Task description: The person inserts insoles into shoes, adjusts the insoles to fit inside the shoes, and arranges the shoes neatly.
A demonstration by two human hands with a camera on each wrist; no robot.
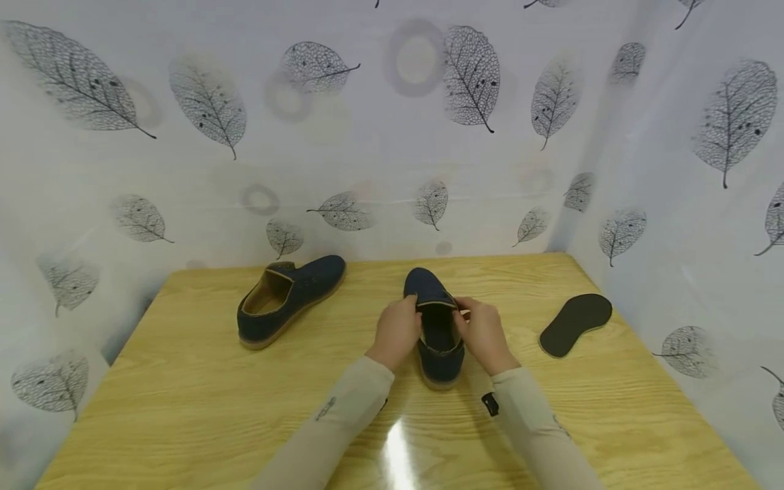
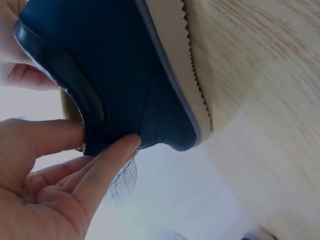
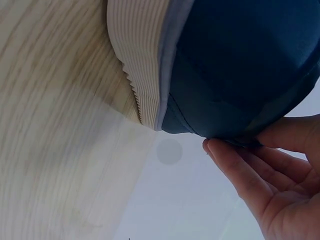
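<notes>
A navy slip-on shoe [image 1: 442, 367] with a pale ribbed sole [image 2: 172, 55] sits on the wooden table, toe pointing away from me. Its opening faces up, and the inside [image 1: 437, 328] looks dark. On the left rim of the opening, my left hand [image 1: 397, 332] pinches the edge, thumb on the inner side and fingers against the outer side. Opposite it, my right hand [image 1: 484, 335] pinches the right rim between thumb and fingers, as the right wrist view also shows. How far the dark lining or insole reaches toward the toe is hidden.
The matching navy shoe [image 1: 294, 296], tan inside, stands at the back left of the table [image 1: 245, 422]. A dark insole [image 1: 576, 324] lies flat near the right edge. Behind and beside the table hangs a white curtain [image 1: 380, 150] printed with leaves.
</notes>
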